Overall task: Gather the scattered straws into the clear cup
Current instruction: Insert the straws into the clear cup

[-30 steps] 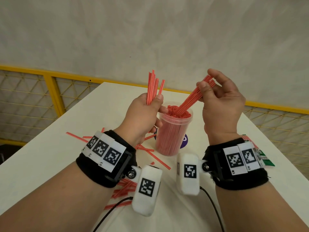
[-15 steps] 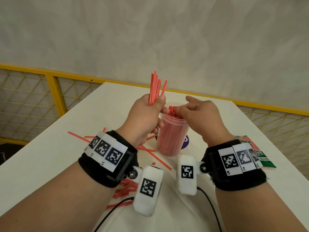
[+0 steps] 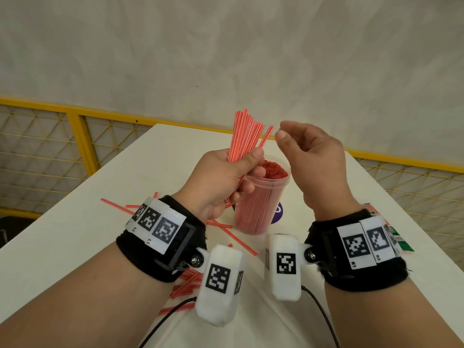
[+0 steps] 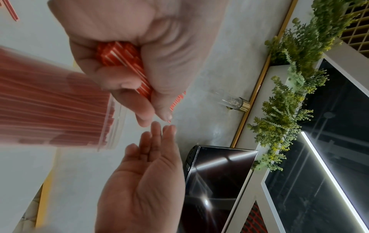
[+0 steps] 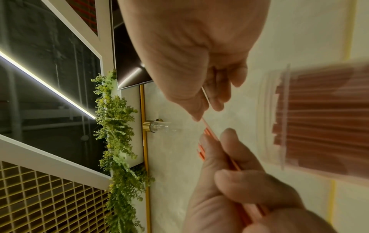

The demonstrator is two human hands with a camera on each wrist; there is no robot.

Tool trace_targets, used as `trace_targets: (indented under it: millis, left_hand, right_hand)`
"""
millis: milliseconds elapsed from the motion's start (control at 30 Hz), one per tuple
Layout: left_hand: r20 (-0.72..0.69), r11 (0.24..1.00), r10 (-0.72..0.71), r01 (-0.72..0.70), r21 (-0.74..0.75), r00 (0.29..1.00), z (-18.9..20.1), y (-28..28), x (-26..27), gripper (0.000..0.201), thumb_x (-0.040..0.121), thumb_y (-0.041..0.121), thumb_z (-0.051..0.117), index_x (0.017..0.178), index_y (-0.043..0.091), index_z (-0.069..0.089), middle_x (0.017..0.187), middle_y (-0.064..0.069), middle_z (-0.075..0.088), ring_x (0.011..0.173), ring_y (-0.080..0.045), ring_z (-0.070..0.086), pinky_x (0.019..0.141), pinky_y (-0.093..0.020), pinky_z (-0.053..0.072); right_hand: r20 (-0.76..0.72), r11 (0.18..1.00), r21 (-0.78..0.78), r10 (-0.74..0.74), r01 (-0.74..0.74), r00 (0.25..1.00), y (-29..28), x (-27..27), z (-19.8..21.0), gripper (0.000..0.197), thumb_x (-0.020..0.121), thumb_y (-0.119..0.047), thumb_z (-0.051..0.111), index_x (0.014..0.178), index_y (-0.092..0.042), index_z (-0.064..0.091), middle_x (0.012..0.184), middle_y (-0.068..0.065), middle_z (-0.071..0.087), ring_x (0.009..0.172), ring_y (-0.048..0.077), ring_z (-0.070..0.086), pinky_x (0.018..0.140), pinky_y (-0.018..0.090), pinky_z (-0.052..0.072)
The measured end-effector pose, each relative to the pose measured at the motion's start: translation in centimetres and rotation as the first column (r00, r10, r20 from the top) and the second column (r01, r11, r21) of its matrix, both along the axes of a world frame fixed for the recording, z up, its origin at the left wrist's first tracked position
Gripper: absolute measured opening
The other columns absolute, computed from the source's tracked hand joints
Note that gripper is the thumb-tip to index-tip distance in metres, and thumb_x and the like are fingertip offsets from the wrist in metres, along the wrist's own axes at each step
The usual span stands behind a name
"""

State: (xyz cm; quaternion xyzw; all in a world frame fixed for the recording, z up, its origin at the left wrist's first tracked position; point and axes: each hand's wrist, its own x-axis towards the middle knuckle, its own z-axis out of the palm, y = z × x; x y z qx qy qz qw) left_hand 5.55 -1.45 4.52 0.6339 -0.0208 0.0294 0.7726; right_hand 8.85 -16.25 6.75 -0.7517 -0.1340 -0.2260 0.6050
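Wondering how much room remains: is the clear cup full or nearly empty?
Nearly full. The clear cup stands upright, packed with red straws reaching almost to its rim; a small gap shows.

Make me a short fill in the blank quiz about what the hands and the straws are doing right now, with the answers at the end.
1. The bundle of red straws is gripped by the ____ hand.
2. The clear cup stands on the white ____ and is packed with straws.
3. The right hand hovers above the cup and holds ____.
4. Loose straws lie on the table to the ____ of the cup.

Answers: left; table; nothing; left
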Motion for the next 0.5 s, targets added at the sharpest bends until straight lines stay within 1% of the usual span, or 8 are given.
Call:
trace_targets:
  millis: [33, 67, 100, 133, 233, 333, 433, 500]
  left_hand:
    - [-0.001, 1.000, -0.004, 0.004, 0.001, 1.000, -0.03, -0.05, 0.01, 0.029, 0.084, 0.041, 0.069, 0.091, 0.014, 0.071, 0.073, -0.001, 0.073, 0.044, -0.008, 0.054, 0.036, -0.017, 0.036]
    - [0.000, 1.000, -0.010, 0.010, 0.003, 1.000, -0.07, -0.11, -0.01, 0.028, 0.083, 0.041, 0.070, 0.091, 0.014, 0.071, 0.073, -0.001, 0.073, 0.044, -0.008, 0.054, 0.036, -0.017, 0.036]
    - [0.002, 1.000, -0.017, 0.017, 0.005, 1.000, -0.11, -0.19, -0.03, 0.028, 0.083, 0.041, 0.070, 0.090, 0.014, 0.071, 0.074, -0.001, 0.073, 0.043, -0.008, 0.054, 0.036, -0.017, 0.035]
    - [0.002, 1.000, -0.026, 0.026, 0.006, 1.000, -0.16, -0.29, -0.06, 0.027, 0.083, 0.040, 0.071, 0.090, 0.014, 0.071, 0.074, -0.002, 0.073, 0.043, -0.008, 0.054, 0.036, -0.017, 0.035]
    - [0.003, 0.999, -0.047, 0.047, 0.006, 0.999, -0.26, -0.58, -0.18, 0.024, 0.081, 0.039, 0.071, 0.089, 0.016, 0.072, 0.075, -0.002, 0.073, 0.043, -0.009, 0.055, 0.036, -0.017, 0.034]
    - [0.001, 0.998, -0.060, 0.060, 0.017, 0.998, -0.22, -0.75, -0.31, 0.024, 0.081, 0.039, 0.071, 0.089, 0.016, 0.071, 0.076, -0.002, 0.074, 0.044, -0.009, 0.055, 0.037, -0.017, 0.034]
    - [0.004, 0.997, -0.068, 0.068, 0.026, 0.998, -0.09, -0.85, -0.47, 0.022, 0.084, 0.038, 0.069, 0.091, 0.017, 0.071, 0.077, -0.002, 0.074, 0.044, -0.009, 0.055, 0.039, -0.018, 0.034]
    - [0.012, 0.997, -0.069, 0.069, 0.037, 0.998, -0.04, -0.93, -0.56, 0.023, 0.086, 0.040, 0.067, 0.091, 0.018, 0.071, 0.077, -0.001, 0.074, 0.045, -0.010, 0.057, 0.039, -0.017, 0.037]
  right_hand:
    - [-0.005, 0.999, 0.027, 0.034, -0.034, 0.999, 0.05, -0.28, 0.20, 0.017, 0.086, -0.029, 0.071, 0.102, -0.031, 0.067, 0.095, -0.007, 0.073, 0.088, 0.006, 0.068, 0.079, 0.029, 0.055]
    - [-0.018, 0.998, 0.034, 0.060, -0.059, 0.998, 0.13, -0.52, 0.34, 0.021, 0.085, -0.029, 0.072, 0.106, -0.029, 0.066, 0.089, -0.006, 0.074, 0.079, 0.003, 0.068, 0.071, 0.025, 0.053]
    - [-0.034, 0.996, 0.036, 0.079, -0.078, 0.996, 0.22, -0.73, 0.45, 0.026, 0.084, -0.028, 0.073, 0.109, -0.026, 0.065, 0.084, -0.006, 0.074, 0.071, 0.002, 0.067, 0.065, 0.022, 0.051]
    - [-0.050, 0.995, 0.041, 0.095, -0.093, 0.994, 0.29, -0.87, 0.52, 0.029, 0.084, -0.027, 0.074, 0.111, -0.024, 0.064, 0.081, -0.005, 0.074, 0.067, 0.003, 0.066, 0.063, 0.022, 0.050]
    - [-0.083, 0.989, 0.081, 0.133, -0.126, 0.988, 0.50, -1.10, 0.57, 0.032, 0.083, -0.020, 0.074, 0.113, -0.022, 0.063, 0.076, 0.001, 0.074, 0.063, 0.006, 0.065, 0.069, 0.027, 0.050]
    - [-0.099, 0.976, 0.155, 0.171, -0.155, 0.980, 0.57, -1.15, 0.55, 0.034, 0.083, -0.013, 0.073, 0.115, -0.018, 0.064, 0.070, 0.006, 0.069, 0.056, 0.008, 0.062, 0.062, 0.024, 0.048]
    - [-0.103, 0.964, 0.200, 0.197, -0.174, 0.975, 0.44, -1.20, 0.59, 0.035, 0.083, -0.010, 0.073, 0.116, -0.015, 0.064, 0.074, 0.014, 0.069, 0.057, 0.012, 0.064, 0.057, 0.021, 0.049]
    - [-0.100, 0.962, 0.209, 0.202, -0.177, 0.974, 0.37, -1.26, 0.62, 0.033, 0.083, -0.009, 0.073, 0.114, -0.016, 0.065, 0.079, 0.020, 0.070, 0.060, 0.015, 0.066, 0.057, 0.022, 0.051]
